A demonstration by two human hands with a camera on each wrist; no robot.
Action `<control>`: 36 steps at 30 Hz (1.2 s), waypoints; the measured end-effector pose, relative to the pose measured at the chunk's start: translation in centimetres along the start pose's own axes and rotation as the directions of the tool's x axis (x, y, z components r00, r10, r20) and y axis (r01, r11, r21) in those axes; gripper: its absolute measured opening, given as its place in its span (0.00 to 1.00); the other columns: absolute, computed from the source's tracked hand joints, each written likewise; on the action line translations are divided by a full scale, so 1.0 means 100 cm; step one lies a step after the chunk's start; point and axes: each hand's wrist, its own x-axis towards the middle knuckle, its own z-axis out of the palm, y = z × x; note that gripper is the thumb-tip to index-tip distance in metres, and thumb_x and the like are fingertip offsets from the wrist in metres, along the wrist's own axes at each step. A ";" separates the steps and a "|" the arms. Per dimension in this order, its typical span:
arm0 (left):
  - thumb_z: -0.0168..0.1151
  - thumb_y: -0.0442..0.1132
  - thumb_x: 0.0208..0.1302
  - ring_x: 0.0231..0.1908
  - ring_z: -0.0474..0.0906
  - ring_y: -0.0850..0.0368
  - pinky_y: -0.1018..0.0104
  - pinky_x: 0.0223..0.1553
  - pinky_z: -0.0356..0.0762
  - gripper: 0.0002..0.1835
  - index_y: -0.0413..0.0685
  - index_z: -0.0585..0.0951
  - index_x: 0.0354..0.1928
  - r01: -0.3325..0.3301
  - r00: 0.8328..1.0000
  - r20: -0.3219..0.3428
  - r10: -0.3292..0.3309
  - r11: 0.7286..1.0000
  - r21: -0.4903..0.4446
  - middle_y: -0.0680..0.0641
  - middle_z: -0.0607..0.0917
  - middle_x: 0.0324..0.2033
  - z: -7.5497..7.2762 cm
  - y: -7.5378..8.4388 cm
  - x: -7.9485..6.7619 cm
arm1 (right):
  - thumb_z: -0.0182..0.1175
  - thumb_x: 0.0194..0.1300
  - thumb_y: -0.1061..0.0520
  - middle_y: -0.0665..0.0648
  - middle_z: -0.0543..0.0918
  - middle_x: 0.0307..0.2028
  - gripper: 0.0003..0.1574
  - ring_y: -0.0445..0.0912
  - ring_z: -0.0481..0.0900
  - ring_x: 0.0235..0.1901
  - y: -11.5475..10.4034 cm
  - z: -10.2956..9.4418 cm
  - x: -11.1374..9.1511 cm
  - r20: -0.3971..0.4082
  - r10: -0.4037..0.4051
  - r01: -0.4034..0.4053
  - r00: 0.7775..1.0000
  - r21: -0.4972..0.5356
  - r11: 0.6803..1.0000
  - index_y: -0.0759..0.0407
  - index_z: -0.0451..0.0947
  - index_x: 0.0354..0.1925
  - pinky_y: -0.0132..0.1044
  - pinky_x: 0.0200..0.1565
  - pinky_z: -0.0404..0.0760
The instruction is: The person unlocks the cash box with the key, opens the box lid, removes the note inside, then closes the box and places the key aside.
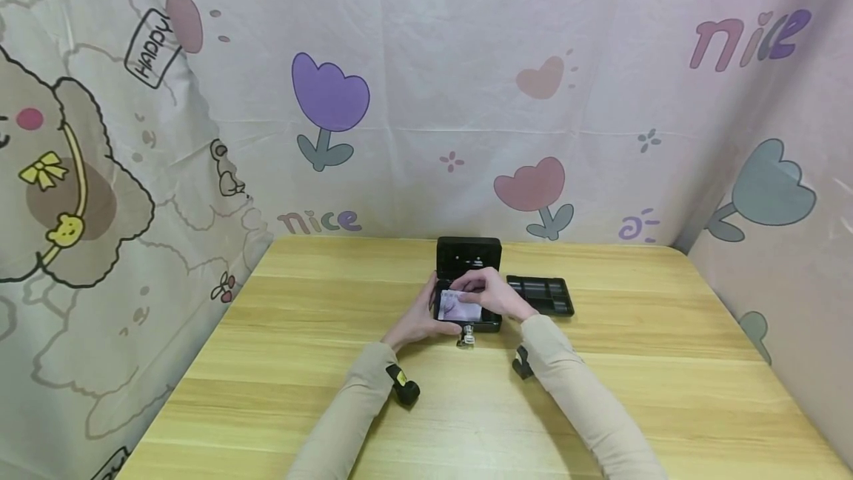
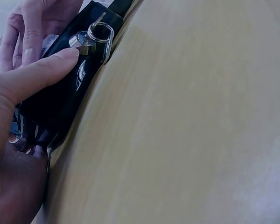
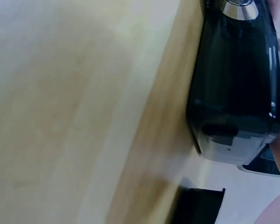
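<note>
A black cash box point(image 1: 492, 327) stands on the table with its lid point(image 1: 469, 250) raised. Keys on a ring point(image 2: 102, 35) hang from the round lock point(image 2: 82, 42) on its front. My left hand point(image 1: 420, 318) grips the box's left side, the thumb point(image 2: 51, 70) lying across the front beside the lock. Inside the box lies a pale purple banknote point(image 1: 458, 310); whether more lie beneath it, I cannot tell. Over the box, my right hand point(image 1: 492, 293) pinches the far part of the banknote between thumb and fingers. In the right wrist view this hand is mostly cut off.
Right of the box, a black compartment tray point(image 1: 560, 304) lies on the wooden table point(image 1: 320, 302). Patterned cloth point(image 1: 426, 58) hangs behind the table and along both sides. Each wrist carries a small black camera point(image 1: 405, 391).
</note>
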 end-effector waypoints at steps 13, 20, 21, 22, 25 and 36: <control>0.81 0.36 0.46 0.80 0.44 0.40 0.42 0.79 0.43 0.70 0.42 0.37 0.80 -0.021 1.000 0.005 0.022 0.999 -0.024 0.37 0.44 0.80 -0.001 -0.001 0.003 | 0.65 0.67 0.62 0.60 0.88 0.47 0.13 0.46 0.84 0.43 -0.024 -0.019 -0.015 -0.114 0.049 -0.049 0.992 0.009 0.999 0.58 0.86 0.50 0.31 0.44 0.82; 0.81 0.35 0.46 0.80 0.43 0.42 0.43 0.80 0.42 0.70 0.42 0.37 0.80 -0.035 0.999 0.003 0.035 0.999 -0.011 0.38 0.44 0.81 0.000 0.000 0.002 | 0.66 0.66 0.59 0.59 0.89 0.48 0.14 0.46 0.84 0.47 -0.022 -0.029 -0.035 -0.131 0.086 -0.086 0.988 0.004 0.996 0.58 0.86 0.50 0.32 0.50 0.82; 0.81 0.36 0.46 0.80 0.42 0.42 0.44 0.80 0.42 0.71 0.41 0.37 0.80 -0.028 1.000 0.003 0.028 1.000 -0.004 0.38 0.43 0.81 0.000 -0.001 0.002 | 0.66 0.66 0.59 0.60 0.89 0.48 0.14 0.46 0.84 0.47 -0.021 -0.030 -0.039 -0.132 0.089 -0.090 0.987 0.002 0.996 0.58 0.86 0.50 0.32 0.50 0.81; 0.81 0.36 0.46 0.80 0.42 0.43 0.45 0.80 0.41 0.71 0.41 0.37 0.80 -0.020 1.000 0.003 0.020 1.000 0.001 0.38 0.42 0.81 0.000 -0.001 0.002 | 0.66 0.66 0.58 0.60 0.89 0.48 0.14 0.46 0.85 0.47 -0.019 -0.032 -0.043 -0.130 0.094 -0.095 0.987 -0.004 0.995 0.58 0.86 0.50 0.31 0.49 0.81; 0.82 0.35 0.46 0.80 0.41 0.43 0.47 0.80 0.41 0.71 0.40 0.37 0.80 -0.017 1.000 0.004 0.017 1.000 -0.003 0.38 0.41 0.81 0.001 -0.001 0.002 | 0.67 0.66 0.58 0.60 0.89 0.47 0.15 0.45 0.85 0.45 -0.014 -0.036 -0.054 -0.132 0.115 -0.118 0.985 -0.015 0.993 0.59 0.86 0.50 0.28 0.46 0.80; 0.81 0.34 0.46 0.80 0.40 0.40 0.47 0.80 0.42 0.70 0.37 0.36 0.79 -0.031 0.999 0.007 0.031 0.999 -0.006 0.35 0.39 0.80 0.001 0.000 0.001 | 0.67 0.63 0.64 0.62 0.89 0.39 0.11 0.34 0.81 0.34 0.006 -0.047 -0.087 -0.120 0.061 -0.068 0.991 -0.056 0.996 0.64 0.87 0.45 0.27 0.38 0.82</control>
